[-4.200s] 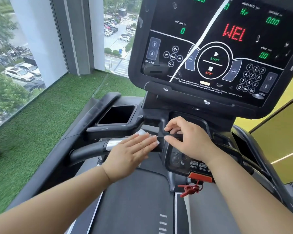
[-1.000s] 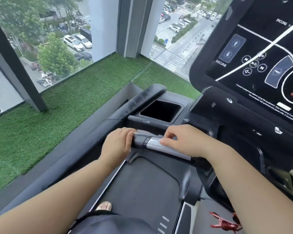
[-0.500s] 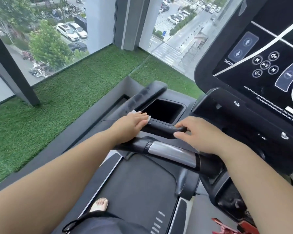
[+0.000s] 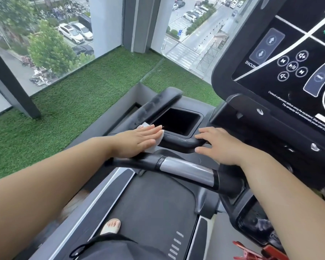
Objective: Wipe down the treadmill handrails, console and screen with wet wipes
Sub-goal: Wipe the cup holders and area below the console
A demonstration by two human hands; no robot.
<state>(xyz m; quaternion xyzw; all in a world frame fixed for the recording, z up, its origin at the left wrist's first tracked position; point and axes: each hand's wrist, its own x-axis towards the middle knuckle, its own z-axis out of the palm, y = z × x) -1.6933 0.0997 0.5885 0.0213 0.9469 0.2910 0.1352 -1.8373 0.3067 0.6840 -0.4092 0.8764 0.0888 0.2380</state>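
Handrail [image 4: 186, 169]: matt black plastic, brushed metal sleeve. Console [image 4: 298, 59] glossy. Wipe [image 4: 158, 141] thin cloth.

one head-worn view; forward and down; close over treadmill console [image 4: 281, 117]

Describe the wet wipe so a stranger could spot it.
Start at the black console on the right and drop to the square recess left of it. Beside that recess the left hand presses flat on the wet wipe, the only white thing on the black plastic.

This is a gym on an upper floor: the treadmill [image 4: 148, 203] and its console [image 4: 298, 72] stand on fake grass [image 4: 73, 102]. Beyond the treadmill, glass walls [image 4: 17, 59] overlook parked cars [image 4: 71, 35].
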